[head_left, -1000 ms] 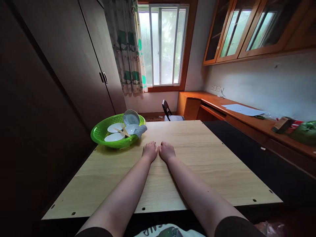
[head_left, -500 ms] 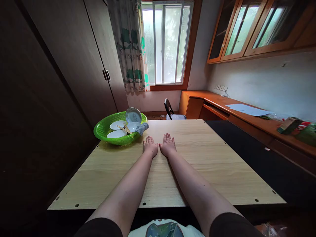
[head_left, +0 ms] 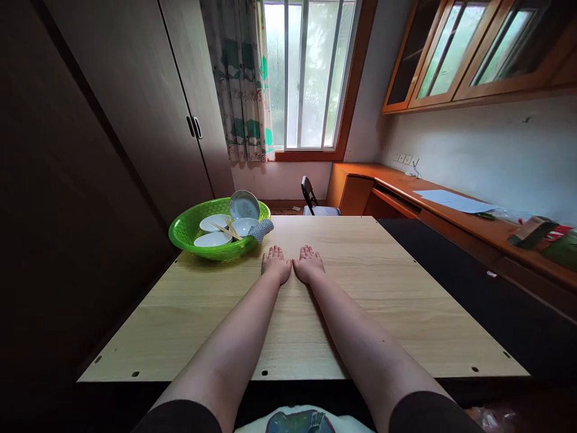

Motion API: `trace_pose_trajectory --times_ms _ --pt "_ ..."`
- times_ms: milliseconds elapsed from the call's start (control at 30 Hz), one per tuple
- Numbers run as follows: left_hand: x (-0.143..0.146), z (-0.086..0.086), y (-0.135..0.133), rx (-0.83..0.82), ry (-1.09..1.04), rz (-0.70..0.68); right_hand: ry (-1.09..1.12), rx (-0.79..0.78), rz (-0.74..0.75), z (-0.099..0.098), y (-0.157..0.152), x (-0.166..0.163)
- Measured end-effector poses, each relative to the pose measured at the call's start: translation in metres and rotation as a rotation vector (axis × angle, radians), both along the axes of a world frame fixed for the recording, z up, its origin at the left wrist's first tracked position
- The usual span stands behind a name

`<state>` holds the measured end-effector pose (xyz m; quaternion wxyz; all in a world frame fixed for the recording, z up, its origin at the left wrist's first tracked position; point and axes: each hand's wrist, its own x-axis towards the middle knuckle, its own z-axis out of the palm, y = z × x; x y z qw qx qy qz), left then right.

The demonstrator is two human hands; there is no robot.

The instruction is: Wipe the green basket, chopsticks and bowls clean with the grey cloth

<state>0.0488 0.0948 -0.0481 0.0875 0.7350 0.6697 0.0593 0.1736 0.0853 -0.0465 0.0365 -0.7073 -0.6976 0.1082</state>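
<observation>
The left hand (head_left: 276, 266) lies palm down on the table (head_left: 369, 282), near its middle, fingers pointing towards its far edge. The right hand (head_left: 309, 264) mirrors it alongside, thumbs almost meeting. Both forearms (head_left: 237, 334) extend over its near edge.

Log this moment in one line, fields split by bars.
left hand: flat on table | right hand: flat on table | green basket: holds bowls, chopsticks
</observation>
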Motion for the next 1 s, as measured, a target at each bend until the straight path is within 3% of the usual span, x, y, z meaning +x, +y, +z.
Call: trace_pose_trajectory --times_ms 800,1000 --pt "-0.001 0.002 -0.004 0.054 -0.071 -0.004 0.031 0.021 -0.017 0.001 -0.003 0.000" --pt "-0.011 0.018 -0.014 0.165 -0.241 -0.044 0.117 0.106 -0.015 0.002 -0.002 0.006"
